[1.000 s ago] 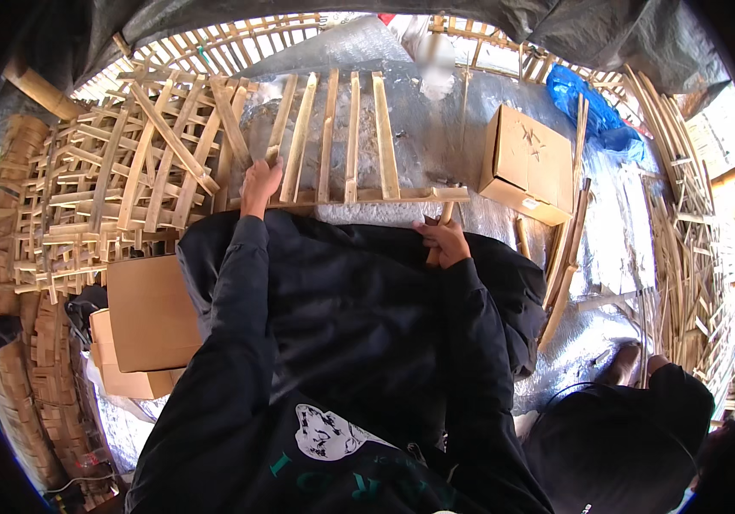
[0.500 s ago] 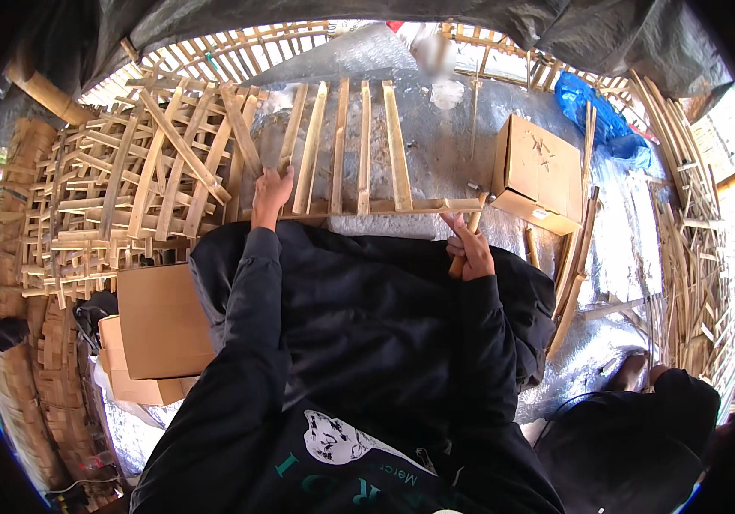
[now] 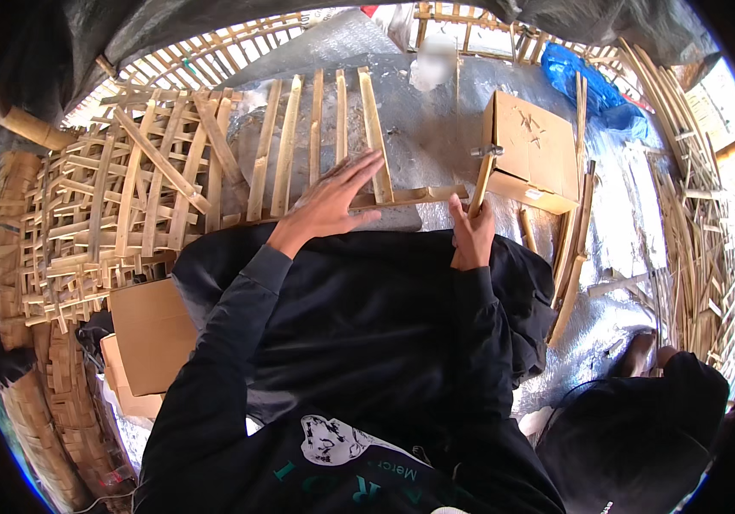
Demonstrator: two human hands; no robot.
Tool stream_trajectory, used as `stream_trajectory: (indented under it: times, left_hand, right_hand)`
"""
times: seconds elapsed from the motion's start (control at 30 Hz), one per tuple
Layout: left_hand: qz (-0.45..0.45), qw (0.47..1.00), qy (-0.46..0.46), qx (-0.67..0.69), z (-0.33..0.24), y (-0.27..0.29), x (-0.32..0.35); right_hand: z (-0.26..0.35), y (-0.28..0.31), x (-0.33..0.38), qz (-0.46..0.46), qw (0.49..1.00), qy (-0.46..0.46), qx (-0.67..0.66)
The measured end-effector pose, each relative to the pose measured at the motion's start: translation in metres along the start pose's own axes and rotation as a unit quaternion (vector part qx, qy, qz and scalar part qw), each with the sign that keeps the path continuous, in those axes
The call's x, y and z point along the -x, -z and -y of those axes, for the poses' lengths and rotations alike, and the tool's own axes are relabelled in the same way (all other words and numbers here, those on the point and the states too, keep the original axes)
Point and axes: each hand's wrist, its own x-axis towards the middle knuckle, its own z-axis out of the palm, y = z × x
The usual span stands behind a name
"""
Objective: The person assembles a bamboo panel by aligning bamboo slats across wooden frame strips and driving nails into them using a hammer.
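Silver sheeting point(image 3: 436, 128) covers the ground, and on it lies a bamboo slat frame point(image 3: 316, 146), its uprights fanned away from a crosspiece at the near edge. Left hand point(image 3: 333, 201) lies spread and flat, empty, across that crosspiece, seemingly to pin the frame steady. Right hand point(image 3: 472, 236), closed around a hammer point(image 3: 481, 176), holds it upright at the frame's right end, just before a cardboard box point(image 3: 530, 150).

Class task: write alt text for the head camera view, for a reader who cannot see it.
A person's left hand presses flat on a frame of bamboo slats, while the right hand grips a hammer. A cardboard box sits to the right, stacked bamboo frames to the left.
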Motion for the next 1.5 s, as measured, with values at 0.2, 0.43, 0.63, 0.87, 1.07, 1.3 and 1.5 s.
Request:
stream_trajectory:
  times: [0.2, 0.43, 0.63, 0.87, 1.07, 1.3, 1.5]
  left_hand:
    - [0.132, 0.982, -0.089, -0.104, 0.025, -0.017, -0.012]
    - [0.137, 0.981, -0.085, -0.111, 0.034, -0.023, -0.009]
    - [0.124, 0.982, -0.089, -0.116, 0.038, -0.031, -0.011]
    - [0.094, 0.987, -0.091, -0.092, 0.044, -0.033, -0.006]
    - [0.093, 0.987, -0.093, -0.091, 0.047, -0.037, -0.005]
    - [0.094, 0.988, -0.088, -0.084, 0.044, -0.038, -0.007]
    - [0.088, 0.991, -0.083, -0.057, 0.045, -0.031, -0.008]
  right_hand:
    - [0.006, 0.013, -0.003, -0.028, 0.994, 0.039, 0.094]
    - [0.026, 0.02, 0.005, -0.013, 0.974, 0.126, 0.19]
    - [0.035, 0.025, 0.018, 0.028, 0.959, 0.16, 0.233]
    - [0.064, 0.017, 0.066, 0.14, 0.964, 0.101, 0.204]
    - [0.087, 0.008, 0.08, 0.259, 0.918, 0.144, 0.262]
    - [0.102, 0.005, 0.093, 0.205, 0.924, 0.153, 0.284]
    - [0.105, 0.007, 0.095, 0.236, 0.87, 0.25, 0.353]
